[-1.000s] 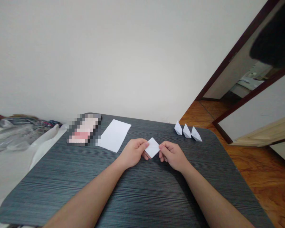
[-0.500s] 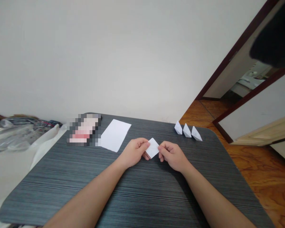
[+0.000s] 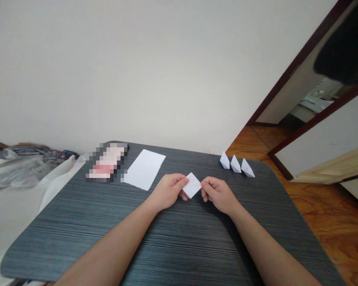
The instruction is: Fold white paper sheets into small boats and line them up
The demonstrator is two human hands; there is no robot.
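Observation:
A small white folded paper (image 3: 192,186), shaped like a diamond, is held up between my two hands over the dark table. My left hand (image 3: 169,190) pinches its left corner, thumb on top and fingers underneath. At the opposite corner my right hand (image 3: 217,192) pinches the paper's tip between thumb and forefinger, the other fingers curled. Beyond my left hand a stack of white paper (image 3: 145,169) lies flat. Past my right hand, three folded paper pieces stand in a row: a left one (image 3: 224,160), a middle one (image 3: 235,164) and a right one (image 3: 248,168).
The dark wood-grain table (image 3: 167,246) has rounded corners and stands against a pale wall (image 3: 155,75). A blurred-out, pixelated object (image 3: 107,163) lies at its far left. Plastic-covered bundles (image 3: 20,171) are left of the table. Wooden flooring (image 3: 319,214) and a doorway are on the right.
My right hand has shifted very slightly to the right along the paper's corner. My left hand keeps its pinch, and the view has moved a little.

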